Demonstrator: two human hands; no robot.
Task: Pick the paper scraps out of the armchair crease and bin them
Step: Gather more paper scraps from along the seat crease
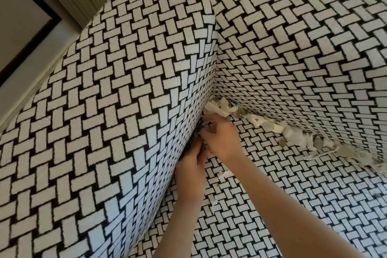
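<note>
The left hand (190,166) and right hand (222,141) probe the armchair (125,111) crease for lodged bits; fingers curled, hold unclear. The paper scraps (270,126) lie at 2 o'clock.

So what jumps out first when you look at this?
The armchair, in bold black-and-white woven fabric, fills the view. A ragged line of paper scraps is wedged along its back crease. The left hand and right hand reach into the seat's side crease.

No text, label or number can be read. The armchair (129,81) bears only a black-and-white weave pattern. The scraps (217,107) are too blurred to show print
</note>
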